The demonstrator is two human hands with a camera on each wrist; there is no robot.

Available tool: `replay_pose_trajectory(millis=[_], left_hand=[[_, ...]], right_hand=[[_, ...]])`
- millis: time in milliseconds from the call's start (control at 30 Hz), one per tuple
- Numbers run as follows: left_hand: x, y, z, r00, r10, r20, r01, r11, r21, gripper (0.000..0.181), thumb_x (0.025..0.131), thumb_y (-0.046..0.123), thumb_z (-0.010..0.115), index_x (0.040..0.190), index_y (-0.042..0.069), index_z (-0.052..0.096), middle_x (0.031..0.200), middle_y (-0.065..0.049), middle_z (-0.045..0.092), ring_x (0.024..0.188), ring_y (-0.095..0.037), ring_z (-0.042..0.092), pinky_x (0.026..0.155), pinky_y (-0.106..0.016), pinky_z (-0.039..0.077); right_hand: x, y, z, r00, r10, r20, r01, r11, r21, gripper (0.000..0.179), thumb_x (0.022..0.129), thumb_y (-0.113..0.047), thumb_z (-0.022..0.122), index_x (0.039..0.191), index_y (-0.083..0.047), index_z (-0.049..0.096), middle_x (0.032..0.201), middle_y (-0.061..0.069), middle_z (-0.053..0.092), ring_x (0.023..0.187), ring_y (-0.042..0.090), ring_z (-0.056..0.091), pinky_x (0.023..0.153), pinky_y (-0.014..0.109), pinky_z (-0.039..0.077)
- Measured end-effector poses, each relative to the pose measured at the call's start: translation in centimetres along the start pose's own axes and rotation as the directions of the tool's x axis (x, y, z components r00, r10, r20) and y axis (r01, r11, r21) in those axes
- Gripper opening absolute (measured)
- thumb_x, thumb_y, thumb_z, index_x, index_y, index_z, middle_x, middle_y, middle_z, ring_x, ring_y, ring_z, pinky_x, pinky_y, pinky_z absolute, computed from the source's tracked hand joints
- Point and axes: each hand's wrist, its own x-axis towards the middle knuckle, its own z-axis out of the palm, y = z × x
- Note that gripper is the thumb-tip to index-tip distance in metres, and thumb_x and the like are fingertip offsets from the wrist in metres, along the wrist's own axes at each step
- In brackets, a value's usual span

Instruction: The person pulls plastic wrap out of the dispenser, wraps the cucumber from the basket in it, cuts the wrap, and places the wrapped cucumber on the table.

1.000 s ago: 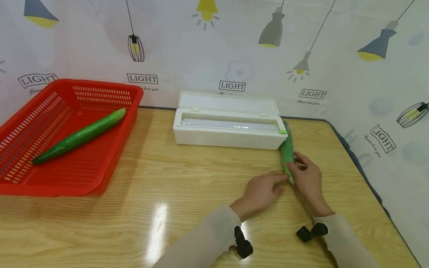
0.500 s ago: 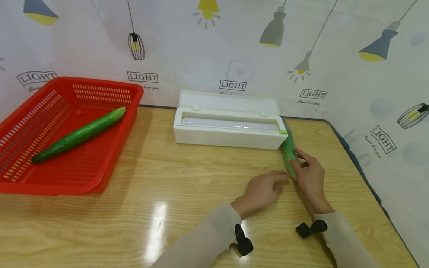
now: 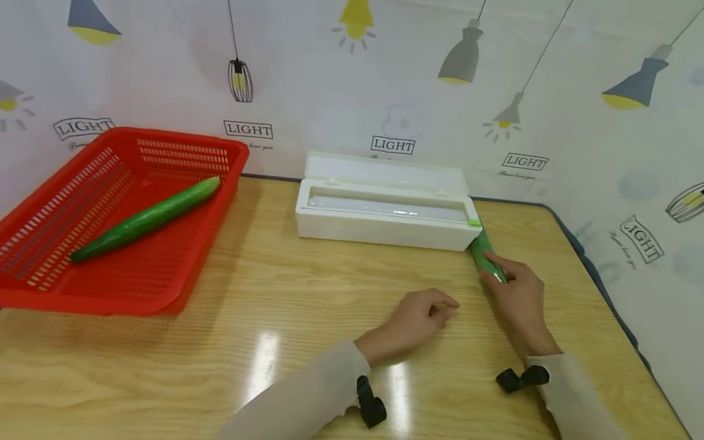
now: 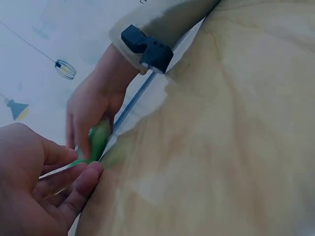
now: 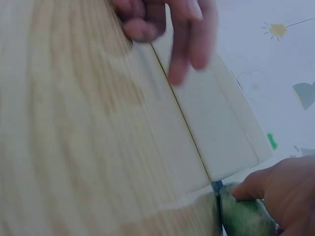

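A green cucumber [image 3: 484, 256], glossy as if in clear film, lies on the table at the right end of a long white box [image 3: 385, 229]. The fingers and thumb of my right hand [image 3: 519, 299] pinch it near its closer end; its far end is hidden behind the box. In the right wrist view, the thumb lies across the top of the cucumber [image 5: 243, 214]. My left hand [image 3: 409, 324] is over the table to the left, holding nothing, its fingers loosely bent. The left wrist view shows those fingers [image 4: 81, 189] in front of the cucumber.
The box's lid [image 3: 385, 172] stands raised, with a pale roll [image 3: 385, 206] inside and a bright green tab [image 3: 475, 223] at its right end. A red basket [image 3: 178, 299] at left holds another cucumber [image 3: 145, 221]. A lamp-patterned wall covering [image 3: 308, 73] borders the wooden table [image 3: 264, 275].
My left hand has come away from the cucumber's near end and moved left. My right hand has swung that end slightly rightward. The head view has shifted a little.
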Motion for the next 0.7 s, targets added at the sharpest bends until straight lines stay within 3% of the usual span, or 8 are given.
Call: replay_pose_trajectory(millis=[133,300,467,600,700], left_hand=[[-1.3,-0.3,-2.4,0.999,-0.038,0.008,0.038,0.998,-0.043,0.022,0.098,0.013,0.055,0.117,0.009,0.066,0.100,0.003,0.067,0.073,-0.003,0.060,0.062,-0.019,0.049],[-2.5,-1.0,-5.5,0.999,-0.030,-0.029,0.030,0.999,-0.016,0.023,0.098,0.014,0.055,0.117,0.006,0.066,0.099,-0.003,0.068,0.072,-0.009,0.062,0.060,-0.022,0.050],[-3.7,-1.1,-8.8,0.996,-0.005,-0.091,0.007,1.000,0.018,0.024,0.098,0.016,0.056,0.117,0.005,0.066,0.103,-0.005,0.067,0.076,-0.017,0.063,0.060,-0.025,0.049],[-4.5,-0.9,-11.3,0.982,0.049,-0.184,-0.041,0.998,0.048,0.024,0.097,0.019,0.057,0.115,0.006,0.067,0.103,-0.004,0.067,0.078,-0.019,0.063,0.061,-0.027,0.050],[-4.9,-0.6,-13.2,0.962,0.096,-0.254,-0.076,0.993,0.087,0.023,0.096,0.020,0.059,0.113,0.007,0.068,0.101,-0.004,0.069,0.077,-0.019,0.064,0.060,-0.028,0.050]], right_hand=[[0.1,0.5,-0.3,0.999,0.003,-0.035,-0.003,1.000,0.016,0.036,0.089,-0.019,0.069,0.124,-0.013,0.066,0.124,0.020,0.058,0.112,0.035,0.052,0.082,0.047,0.042],[0.2,1.1,-0.5,1.000,0.002,-0.031,-0.001,0.999,0.032,0.037,0.089,-0.017,0.069,0.125,-0.012,0.065,0.126,0.021,0.056,0.117,0.040,0.049,0.086,0.054,0.041],[0.3,1.3,-0.8,1.000,0.007,0.029,-0.008,0.999,0.046,0.041,0.091,-0.020,0.068,0.129,-0.009,0.061,0.131,0.024,0.051,0.120,0.043,0.044,0.089,0.058,0.039],[0.5,0.9,-1.4,0.995,-0.040,0.087,0.038,0.999,0.030,0.043,0.092,-0.024,0.067,0.129,-0.004,0.059,0.132,0.029,0.047,0.121,0.050,0.040,0.091,0.064,0.035],[0.6,0.1,-1.9,0.993,-0.096,0.075,0.095,0.995,0.022,0.042,0.092,-0.023,0.067,0.126,0.000,0.061,0.129,0.033,0.047,0.120,0.054,0.038,0.091,0.068,0.031]])
